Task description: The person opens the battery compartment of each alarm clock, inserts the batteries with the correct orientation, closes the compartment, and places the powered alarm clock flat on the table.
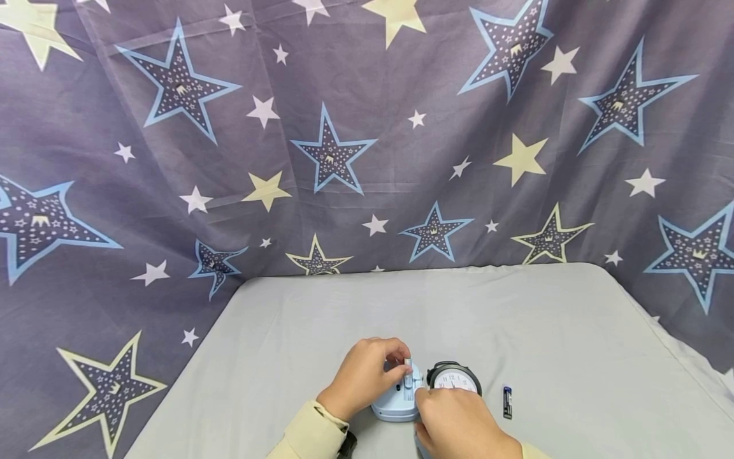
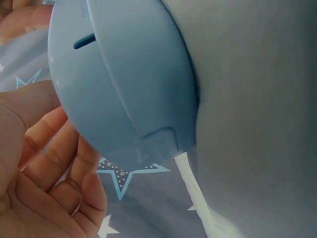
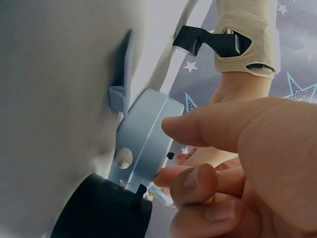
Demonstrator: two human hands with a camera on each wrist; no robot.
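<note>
A light-blue clock (image 1: 395,408) lies on its front, its back with a black knob turned up. My left hand (image 1: 369,373) is over that back, thumb and index finger pinching a small upright light-blue battery cover (image 1: 408,376). In the left wrist view, the clock's rounded side (image 2: 133,84) fills the middle and hides the cover; the other fingers curl loosely. My right hand (image 1: 459,421) is at the clock's right side. In the right wrist view, its thumb and index fingertips are apart, right at the clock's edge (image 3: 143,129), over a white round button.
A black-rimmed clock (image 1: 455,377) with a white dial stands just behind my right hand, partly covered. Farther right lies a dark blue battery (image 1: 507,402). Another light-blue piece (image 3: 119,99) rises from the grey cloth (image 1: 545,331). A star-patterned curtain (image 1: 344,223) hangs behind.
</note>
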